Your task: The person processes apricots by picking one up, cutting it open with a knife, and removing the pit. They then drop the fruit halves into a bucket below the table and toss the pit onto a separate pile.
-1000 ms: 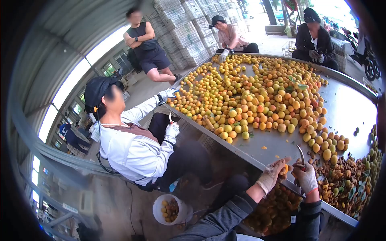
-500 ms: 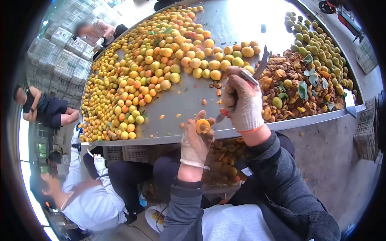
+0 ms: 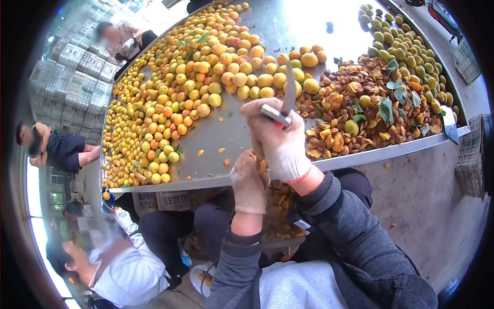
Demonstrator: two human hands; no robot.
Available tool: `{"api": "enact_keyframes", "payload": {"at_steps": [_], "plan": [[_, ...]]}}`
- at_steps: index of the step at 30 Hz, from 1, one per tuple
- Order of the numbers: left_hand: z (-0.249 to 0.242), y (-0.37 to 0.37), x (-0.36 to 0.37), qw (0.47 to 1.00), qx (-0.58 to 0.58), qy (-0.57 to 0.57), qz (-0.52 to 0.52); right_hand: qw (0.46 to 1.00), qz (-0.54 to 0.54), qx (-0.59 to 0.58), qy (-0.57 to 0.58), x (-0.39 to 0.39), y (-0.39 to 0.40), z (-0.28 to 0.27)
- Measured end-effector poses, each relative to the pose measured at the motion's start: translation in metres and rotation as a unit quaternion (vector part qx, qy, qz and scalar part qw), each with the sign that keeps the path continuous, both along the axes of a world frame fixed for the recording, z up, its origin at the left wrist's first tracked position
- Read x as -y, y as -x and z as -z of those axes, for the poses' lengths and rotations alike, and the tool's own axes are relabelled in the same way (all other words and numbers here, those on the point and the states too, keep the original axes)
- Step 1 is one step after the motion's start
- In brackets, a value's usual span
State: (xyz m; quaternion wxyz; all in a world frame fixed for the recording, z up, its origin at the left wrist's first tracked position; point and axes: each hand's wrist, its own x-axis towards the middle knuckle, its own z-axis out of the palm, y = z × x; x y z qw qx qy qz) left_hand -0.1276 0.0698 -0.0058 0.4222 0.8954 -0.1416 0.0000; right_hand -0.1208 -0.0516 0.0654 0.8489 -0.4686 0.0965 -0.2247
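My left hand (image 3: 248, 184), in a worn whitish glove, is closed around a cut apricot (image 3: 262, 167) at the near table edge. Only a sliver of orange flesh shows between the two hands. My right hand (image 3: 280, 139), gloved too, grips a knife (image 3: 289, 92) with a curved blade pointing up and a silver and red handle. Its lower fingers come up against the left hand, hiding the contact. Behind the hands lie whole yellow-orange apricots (image 3: 239, 79). A heap of brownish apricot pieces (image 3: 342, 118) with leaves lies to the right.
The metal table (image 3: 216, 139) has a raised rim in front of me. Greener fruit (image 3: 411, 54) is piled along its right side. A co-worker (image 3: 123, 257) in a light top sits at left, with other people beyond. Stacked crates (image 3: 77, 77) stand behind; another crate (image 3: 471, 159) is at right.
My right hand and the knife have moved left and inward to meet the left hand. The left fingers, with the cut apricot facing up before, now wrap it and mostly hide it.
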Motion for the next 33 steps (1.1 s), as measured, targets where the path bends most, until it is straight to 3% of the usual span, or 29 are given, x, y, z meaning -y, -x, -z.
{"api": "enact_keyframes", "payload": {"at_steps": [1, 3, 5, 6, 7, 9, 11, 13, 15, 17, 18, 19, 21, 22, 24, 29, 30, 31, 32, 33], "plan": [[-0.001, -0.003, 0.002, 1.000, 0.001, -0.001, 0.002, 1.000, 0.002, 0.001, -0.001, 0.006, -0.004, 0.003], [-0.006, -0.010, 0.008, 0.969, 0.216, -0.108, 0.057, 0.969, -0.039, -0.027, -0.241, 0.019, -0.014, 0.014], [-0.018, -0.012, 0.015, 0.961, 0.231, -0.139, 0.066, 0.955, -0.039, -0.028, -0.294, 0.021, -0.022, 0.020], [-0.034, -0.009, 0.026, 0.976, -0.065, 0.204, -0.036, 0.938, -0.053, -0.038, -0.339, 0.023, -0.023, 0.023], [-0.042, -0.008, 0.032, 0.781, -0.350, 0.501, -0.129, 0.919, -0.067, -0.048, -0.385, 0.024, -0.025, 0.025], [-0.020, -0.016, 0.024, 0.797, -0.340, 0.491, -0.090, 0.907, -0.080, -0.039, -0.412, 0.026, -0.025, 0.027], [-0.009, -0.029, 0.015, 0.812, -0.328, 0.480, -0.051, 0.934, -0.040, -0.022, -0.354, 0.034, -0.022, 0.029], [-0.011, -0.041, 0.007, 0.732, -0.388, 0.558, 0.037, 0.962, -0.013, 0.001, -0.272, 0.052, -0.016, 0.019], [-0.015, -0.044, 0.009, 0.758, -0.354, 0.547, 0.030, 0.987, -0.035, -0.099, -0.118, 0.062, -0.001, -0.002], [-0.023, -0.048, 0.016, 0.782, -0.321, 0.534, 0.028, 0.995, -0.035, -0.049, 0.080, 0.048, -0.007, 0.016], [-0.030, -0.046, 0.024, 0.765, -0.307, 0.565, 0.017, 0.991, -0.076, -0.046, 0.098, 0.043, 0.000, 0.012], [-0.034, -0.043, 0.028, 0.747, -0.294, 0.596, 0.007, 0.980, -0.108, -0.036, 0.165, 0.040, 0.005, 0.016], [-0.033, -0.042, 0.030, 0.764, -0.304, 0.569, 0.001, 0.896, -0.082, -0.052, 0.433, 0.037, 0.011, 0.012], [-0.032, -0.043, 0.030, 0.781, -0.311, 0.542, -0.006, 0.896, -0.079, -0.053, 0.434, 0.038, 0.011, 0.016], [-0.028, -0.044, 0.032, 0.783, -0.329, 0.528, -0.003, 0.831, -0.027, -0.033, 0.555, 0.040, 0.011, 0.029], [-0.019, -0.040, 0.032, 0.821, -0.324, 0.466, 0.065, 0.818, -0.034, -0.008, 0.574, 0.059, 0.020, 0.030], [-0.019, -0.041, 0.035, 0.919, -0.201, 0.318, 0.121, 0.807, -0.036, 0.004, 0.589, 0.065, 0.022, 0.028], [-0.019, -0.041, 0.037, 0.970, -0.067, 0.155, 0.172, 0.808, -0.037, 0.001, 0.588, 0.070, 0.022, 0.027], [-0.021, -0.038, 0.038, 0.970, -0.070, 0.155, 0.172, 0.891, -0.029, 0.004, 0.453, 0.074, 0.022, 0.026], [-0.042, -0.032, 0.046, 0.899, -0.228, 0.358, 0.106, 0.952, -0.020, 0.006, 0.306, 0.079, 0.021, 0.024]]}}
